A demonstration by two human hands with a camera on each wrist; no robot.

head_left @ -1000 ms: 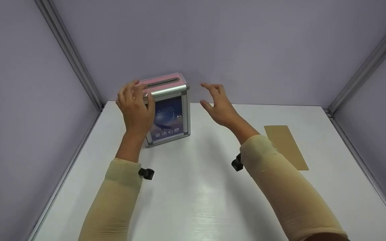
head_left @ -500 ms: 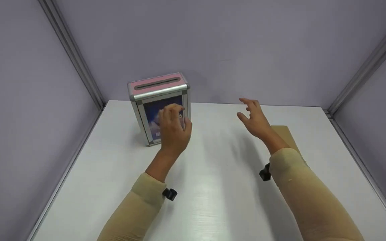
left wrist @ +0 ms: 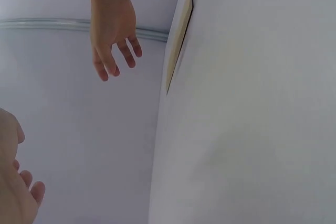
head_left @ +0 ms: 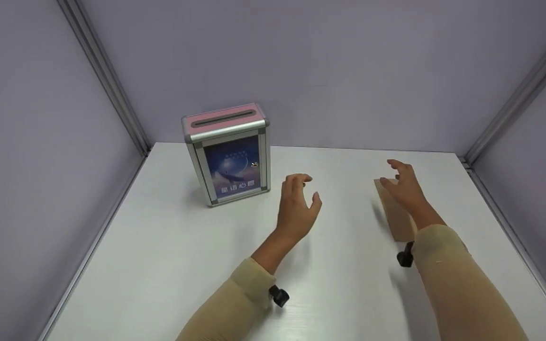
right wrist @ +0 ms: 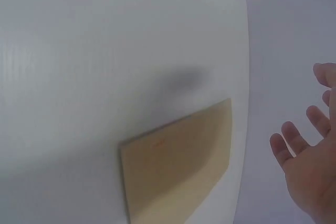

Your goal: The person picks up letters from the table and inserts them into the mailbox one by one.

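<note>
A slotted box with a pink top, metal frame and blue picture front stands upright at the back left of the white table. My left hand hovers mid-table to the right of the box, fingers loosely curled, holding nothing. My right hand hangs open just above a flat tan envelope at the right; I cannot tell if it touches it. The envelope lies flat below the open right hand. From the left wrist, the right hand shows above the envelope's edge.
Grey-violet booth walls with metal corner posts close in the table on three sides. Small black camera mounts sit on both wrists.
My left hand let go of the box and swung right to mid-table. My right hand moved right and down to the envelope. The box stands where it was.
</note>
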